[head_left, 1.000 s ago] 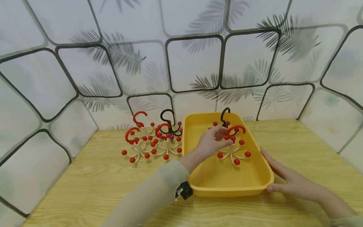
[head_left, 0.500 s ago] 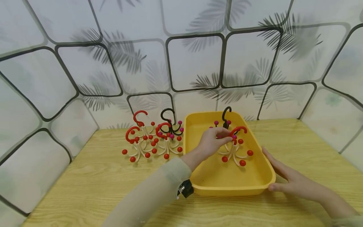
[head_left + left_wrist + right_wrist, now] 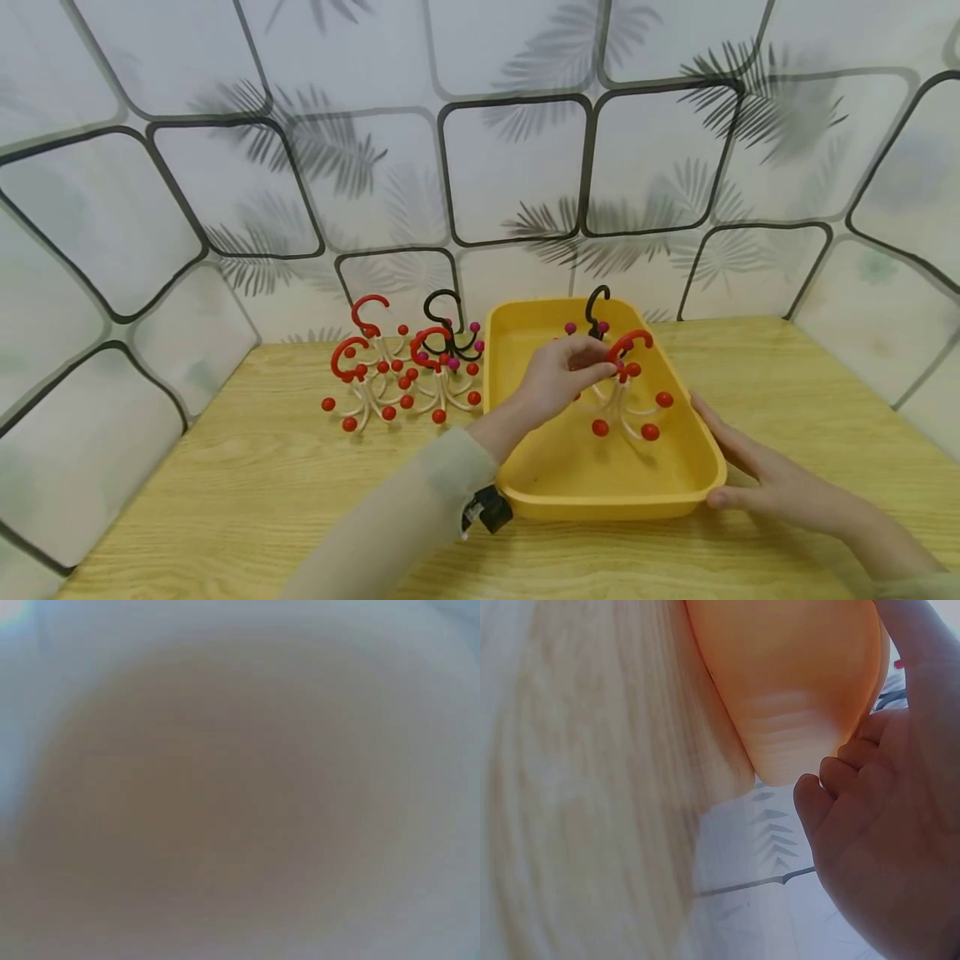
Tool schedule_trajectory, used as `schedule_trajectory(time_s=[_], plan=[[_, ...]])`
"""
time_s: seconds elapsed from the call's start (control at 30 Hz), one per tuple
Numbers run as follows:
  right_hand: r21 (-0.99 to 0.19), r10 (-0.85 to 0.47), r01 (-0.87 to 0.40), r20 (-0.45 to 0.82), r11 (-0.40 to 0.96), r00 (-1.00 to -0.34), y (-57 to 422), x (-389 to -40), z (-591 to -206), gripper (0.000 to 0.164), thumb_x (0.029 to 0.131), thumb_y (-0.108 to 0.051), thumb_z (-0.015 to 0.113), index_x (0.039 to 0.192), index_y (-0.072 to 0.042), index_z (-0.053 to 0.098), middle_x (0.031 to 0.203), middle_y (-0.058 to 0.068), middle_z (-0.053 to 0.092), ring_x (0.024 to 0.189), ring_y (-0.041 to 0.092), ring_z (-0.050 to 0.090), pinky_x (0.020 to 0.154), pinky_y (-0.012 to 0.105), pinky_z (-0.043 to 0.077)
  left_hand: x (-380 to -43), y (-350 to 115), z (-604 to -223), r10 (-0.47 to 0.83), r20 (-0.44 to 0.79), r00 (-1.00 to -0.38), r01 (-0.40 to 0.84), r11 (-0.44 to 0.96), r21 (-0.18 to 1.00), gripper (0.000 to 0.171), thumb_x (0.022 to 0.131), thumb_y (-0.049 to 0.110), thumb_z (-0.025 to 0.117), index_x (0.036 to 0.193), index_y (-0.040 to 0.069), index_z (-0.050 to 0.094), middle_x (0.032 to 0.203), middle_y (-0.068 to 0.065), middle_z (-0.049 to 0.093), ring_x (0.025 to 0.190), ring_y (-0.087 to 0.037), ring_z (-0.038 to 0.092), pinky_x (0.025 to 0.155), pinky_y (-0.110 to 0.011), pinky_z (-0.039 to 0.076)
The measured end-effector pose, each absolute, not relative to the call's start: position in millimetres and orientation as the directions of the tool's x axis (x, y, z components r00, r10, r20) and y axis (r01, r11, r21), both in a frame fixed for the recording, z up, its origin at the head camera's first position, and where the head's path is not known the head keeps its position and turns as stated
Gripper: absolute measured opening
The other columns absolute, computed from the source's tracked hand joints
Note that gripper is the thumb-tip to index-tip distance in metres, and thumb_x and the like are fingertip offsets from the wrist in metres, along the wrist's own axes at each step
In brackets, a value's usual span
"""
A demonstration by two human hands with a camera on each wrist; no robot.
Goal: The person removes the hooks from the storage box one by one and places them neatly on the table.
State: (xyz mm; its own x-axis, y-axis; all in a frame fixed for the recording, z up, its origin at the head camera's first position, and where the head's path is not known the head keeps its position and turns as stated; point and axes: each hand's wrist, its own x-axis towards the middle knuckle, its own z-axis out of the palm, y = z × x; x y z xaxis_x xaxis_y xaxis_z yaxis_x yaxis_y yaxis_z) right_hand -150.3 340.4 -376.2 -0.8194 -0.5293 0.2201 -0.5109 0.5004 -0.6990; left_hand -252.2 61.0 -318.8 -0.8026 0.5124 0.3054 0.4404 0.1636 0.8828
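Observation:
In the head view, my left hand reaches into the yellow tray. Its thumb and fingers pinch a cream hanger with a red hook and red ball tips, near the base of that hook. Behind the hand stands a black hanger with magenta balls, partly hidden. My right hand rests against the tray's right side, thumb by the front corner and fingers stretched along the wall. The right wrist view shows that hand's fingers beside the tray wall. The left wrist view is only blur.
Left of the tray, several similar hangers stand close together: cream ones with red hooks and a black one with magenta balls. They sit on the wood-grain table. A patterned cloth rises behind and at both sides.
The red-hooked hanger has turned and shifted slightly right in my left hand's fingers, which followed it a little. My right hand stays at the tray's side.

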Motion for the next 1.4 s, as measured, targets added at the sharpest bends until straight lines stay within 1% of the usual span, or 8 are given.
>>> schedule_trajectory(time_s=[0.17, 0.33, 0.43, 0.63, 0.83, 0.97, 1.1, 1.4], plan=[[-0.697, -0.528, -0.511, 0.220, 0.504, -0.820, 339, -150, -376, 0.099, 0.085, -0.001, 0.068, 0.155, -0.017, 0.001, 0.159, 0.011, 0.000, 0.133, -0.014, 0.011, 0.097, 0.009, 0.022, -241, 49, -309, 0.504, 0.323, -0.801, 0.433, 0.115, 0.894, 0.019, 0.090, 0.021, 0.068, 0.105, 0.009, 0.068, 0.094, 0.006, 0.066, 0.086, -0.004, 0.061, 0.075, -0.021, 0.051], [-0.714, -0.526, -0.501, 0.216, 0.489, -0.822, 338, -151, -376, 0.098, 0.085, 0.000, 0.068, 0.155, -0.018, 0.000, 0.159, 0.011, -0.001, 0.133, -0.015, 0.010, 0.096, 0.006, 0.021, -231, 31, -296, 0.490, 0.365, -0.792, 0.451, 0.066, 0.890, 0.017, 0.091, 0.016, 0.067, 0.105, 0.005, 0.067, 0.096, -0.002, 0.068, 0.085, -0.008, 0.062, 0.072, -0.023, 0.052], [-0.716, -0.530, -0.504, 0.220, 0.482, -0.819, 337, -151, -376, 0.098, 0.085, 0.000, 0.068, 0.155, -0.017, 0.001, 0.159, 0.012, -0.002, 0.133, -0.015, 0.009, 0.096, 0.004, 0.020, -226, 17, -291, 0.464, 0.372, -0.804, 0.451, 0.067, 0.890, 0.019, 0.091, 0.013, 0.067, 0.107, 0.003, 0.066, 0.098, -0.005, 0.068, 0.086, -0.009, 0.063, 0.073, -0.024, 0.052], [-0.711, -0.545, -0.520, 0.227, 0.473, -0.807, 337, -152, -377, 0.098, 0.085, 0.000, 0.068, 0.155, -0.015, 0.000, 0.159, 0.014, -0.002, 0.135, -0.013, 0.008, 0.097, 0.005, 0.020, -217, -23, -286, 0.410, 0.392, -0.823, 0.468, 0.100, 0.878, 0.019, 0.090, 0.010, 0.067, 0.108, 0.002, 0.067, 0.098, -0.007, 0.069, 0.085, -0.015, 0.066, 0.076, -0.028, 0.054], [-0.701, -0.536, -0.523, 0.234, 0.485, -0.811, 340, -151, -375, 0.099, 0.084, 0.000, 0.069, 0.155, -0.014, 0.001, 0.159, 0.012, -0.001, 0.134, -0.013, 0.010, 0.097, 0.005, 0.021, -207, -65, -283, 0.325, 0.405, -0.854, 0.469, 0.146, 0.871, 0.014, 0.086, 0.004, 0.070, 0.099, -0.001, 0.066, 0.092, -0.009, 0.070, 0.080, -0.018, 0.066, 0.071, -0.027, 0.055], [-0.702, -0.542, -0.527, 0.236, 0.479, -0.807, 341, -151, -375, 0.098, 0.084, 0.001, 0.068, 0.155, -0.015, 0.001, 0.160, 0.008, -0.001, 0.134, -0.013, 0.010, 0.097, 0.005, 0.022, -201, -92, -285, 0.249, 0.385, -0.889, 0.436, 0.197, 0.878, 0.013, 0.085, 0.003, 0.072, 0.096, -0.001, 0.066, 0.088, -0.009, 0.070, 0.078, -0.020, 0.066, 0.069, -0.026, 0.054], [-0.706, -0.543, -0.522, 0.229, 0.478, -0.808, 342, -151, -376, 0.098, 0.085, 0.001, 0.068, 0.155, -0.015, 0.001, 0.160, 0.007, -0.001, 0.135, -0.013, 0.010, 0.097, 0.005, 0.022, -195, -118, -289, 0.181, 0.359, -0.916, 0.395, 0.240, 0.887, 0.014, 0.084, 0.003, 0.073, 0.095, -0.003, 0.066, 0.084, -0.009, 0.068, 0.075, -0.018, 0.065, 0.067, -0.025, 0.054], [-0.705, -0.548, -0.518, 0.217, 0.485, -0.808, 342, -152, -378, 0.096, 0.087, 0.001, 0.065, 0.155, -0.017, 0.000, 0.160, 0.009, -0.001, 0.134, -0.012, 0.012, 0.097, 0.008, 0.023, -183, -162, -302, 0.097, 0.338, -0.936, 0.352, 0.289, 0.890, 0.017, 0.085, 0.005, 0.072, 0.095, -0.005, 0.063, 0.083, -0.006, 0.067, 0.070, -0.013, 0.063, 0.059, -0.026, 0.053]])
